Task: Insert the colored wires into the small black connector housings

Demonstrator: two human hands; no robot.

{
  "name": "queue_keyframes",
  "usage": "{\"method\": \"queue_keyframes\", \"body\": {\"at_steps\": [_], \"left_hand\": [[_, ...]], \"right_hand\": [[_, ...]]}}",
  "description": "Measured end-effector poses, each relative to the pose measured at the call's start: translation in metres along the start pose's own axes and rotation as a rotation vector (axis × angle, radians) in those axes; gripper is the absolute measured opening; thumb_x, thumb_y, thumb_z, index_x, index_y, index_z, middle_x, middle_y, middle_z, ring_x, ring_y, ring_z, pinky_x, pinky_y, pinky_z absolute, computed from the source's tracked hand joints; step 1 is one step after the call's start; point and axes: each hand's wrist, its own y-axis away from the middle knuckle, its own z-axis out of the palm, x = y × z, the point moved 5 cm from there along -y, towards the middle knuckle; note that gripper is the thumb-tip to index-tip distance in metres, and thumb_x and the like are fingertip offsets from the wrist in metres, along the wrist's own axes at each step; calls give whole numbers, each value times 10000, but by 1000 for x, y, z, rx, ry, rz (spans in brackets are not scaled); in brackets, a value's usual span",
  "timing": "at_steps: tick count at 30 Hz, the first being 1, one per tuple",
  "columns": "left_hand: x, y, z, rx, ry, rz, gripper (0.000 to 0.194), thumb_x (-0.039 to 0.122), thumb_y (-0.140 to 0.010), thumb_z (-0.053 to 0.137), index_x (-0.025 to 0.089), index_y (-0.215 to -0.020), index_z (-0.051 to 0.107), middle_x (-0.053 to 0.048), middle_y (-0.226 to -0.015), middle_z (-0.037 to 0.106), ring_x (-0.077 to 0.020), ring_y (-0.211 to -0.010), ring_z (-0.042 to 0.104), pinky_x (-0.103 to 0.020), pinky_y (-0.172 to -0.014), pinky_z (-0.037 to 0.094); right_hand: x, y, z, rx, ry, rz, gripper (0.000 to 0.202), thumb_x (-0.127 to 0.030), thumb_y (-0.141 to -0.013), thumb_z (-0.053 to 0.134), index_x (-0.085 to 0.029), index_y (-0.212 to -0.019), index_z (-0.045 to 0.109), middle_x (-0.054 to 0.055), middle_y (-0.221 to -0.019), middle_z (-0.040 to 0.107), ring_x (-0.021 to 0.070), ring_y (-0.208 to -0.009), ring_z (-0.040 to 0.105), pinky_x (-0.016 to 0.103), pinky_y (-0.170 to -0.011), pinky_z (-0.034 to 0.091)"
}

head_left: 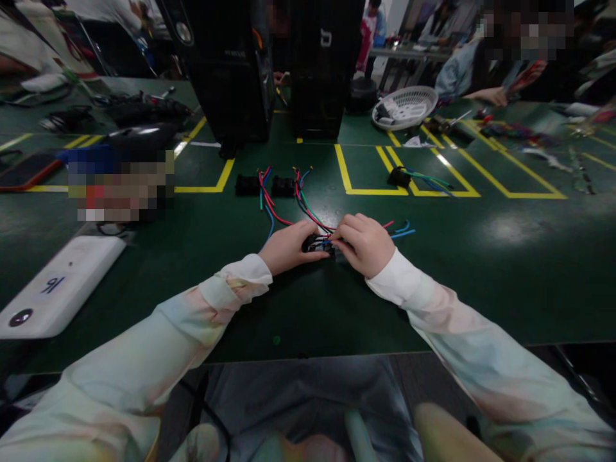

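Near the middle of the green table (298,301), my left hand (291,247) is closed round a small black part with wires (312,242). My right hand (364,244) pinches at the wires on that part's right side, its fingertips close to my left thumb. Red and blue wire ends (402,232) stick out beyond my right hand. Behind my hands lie two black connectors, one on the left (247,185) and one on the right (283,187), with red, blue and green wires. Another black connector (399,176) with blue and green wires rests farther right.
Two tall black cases, left (231,83) and right (320,77), stand at the back. A white device (62,282) lies at the left. A white basket (407,106) sits at the back right, near another person's hand (493,95). Yellow tape (370,192) marks the table.
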Motion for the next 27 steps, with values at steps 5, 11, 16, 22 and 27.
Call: {"method": "queue_keyframes", "body": {"at_steps": [5, 11, 16, 22, 27], "left_hand": [[0, 0, 0, -1, 15, 19, 343, 477, -738, 579, 196, -912, 489, -16, -890, 536, -175, -799, 532, -252, -642, 383], [1, 0, -1, -1, -3, 7, 344, 498, -745, 562, 195, -887, 481, -13, -862, 526, -170, -771, 526, -242, -607, 370], [2, 0, -1, -14, -3, -10, 359, 513, -743, 554, 194, -893, 486, -16, -864, 524, -170, -773, 522, -245, -613, 372], [3, 0, -3, -21, -8, 2, 349, 508, -747, 551, 195, -886, 481, -12, -862, 524, -169, -765, 524, -245, -607, 372], [3, 1, -3, -22, -29, 9, 348, 512, -755, 543, 190, -872, 479, -16, -856, 533, -169, -752, 528, -244, -589, 364]], "right_hand": [[-3, -1, 0, 9, 33, 14, 215, -252, -887, 406, -169, -798, 583, 67, -818, 546, 187, -752, 411, 302, -649, 283], [1, 0, 4, -58, 11, 18, 210, -247, -893, 402, -170, -834, 589, 59, -829, 548, 172, -755, 437, 286, -639, 280], [-3, 1, -1, 10, 55, -2, 265, -267, -912, 366, -179, -821, 598, 54, -817, 558, 169, -750, 442, 288, -631, 268], [6, -1, 4, 24, -49, 27, 242, -269, -902, 390, -178, -812, 595, 61, -828, 547, 168, -760, 466, 278, -650, 315], [12, -3, 7, 8, -162, 49, 173, -234, -879, 433, -178, -809, 581, 52, -836, 533, 163, -789, 491, 265, -675, 357]]}}
